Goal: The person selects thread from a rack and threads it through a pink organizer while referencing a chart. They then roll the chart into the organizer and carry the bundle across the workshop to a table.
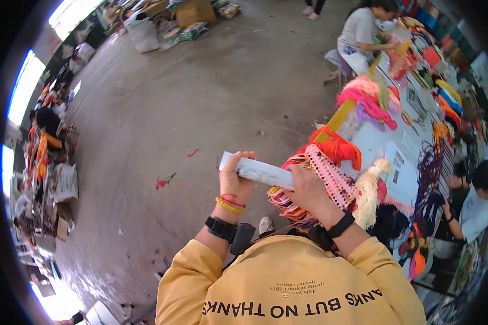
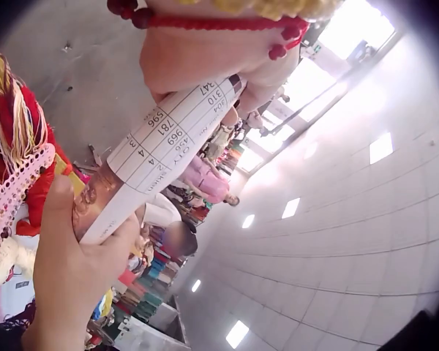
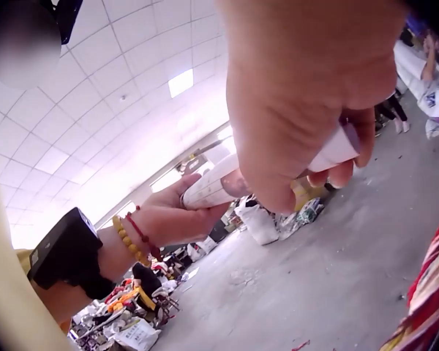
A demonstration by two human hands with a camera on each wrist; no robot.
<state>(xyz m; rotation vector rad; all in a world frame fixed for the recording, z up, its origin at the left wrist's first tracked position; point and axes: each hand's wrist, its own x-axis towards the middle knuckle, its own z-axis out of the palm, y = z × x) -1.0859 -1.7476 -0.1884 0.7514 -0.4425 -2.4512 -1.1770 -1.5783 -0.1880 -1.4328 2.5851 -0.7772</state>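
Observation:
Both hands hold a folded or rolled sheet of white paper [image 1: 263, 172] in front of the chest. One end is gripped by the left hand [image 1: 237, 176], which has a red string and a yellow beaded bracelet at its wrist. The right hand [image 1: 307, 187] pinches the other end, its thumb on the near face in the left wrist view. A printed table of numbers and part of a brown picture show on the paper [image 2: 161, 135] there. Just beyond the right hand lie a pink beaded strip [image 1: 328, 176] and a cream yarn bundle [image 1: 370, 184].
On the right, a long table [image 1: 382, 146] bears red-orange yarn [image 1: 341, 150], pink yarn [image 1: 366, 103], scissors [image 1: 409, 120] and a printed sheet [image 1: 398, 165]. One person [image 1: 360, 35] works at its far end, another [image 1: 474, 208] at the right. Goods line the left wall.

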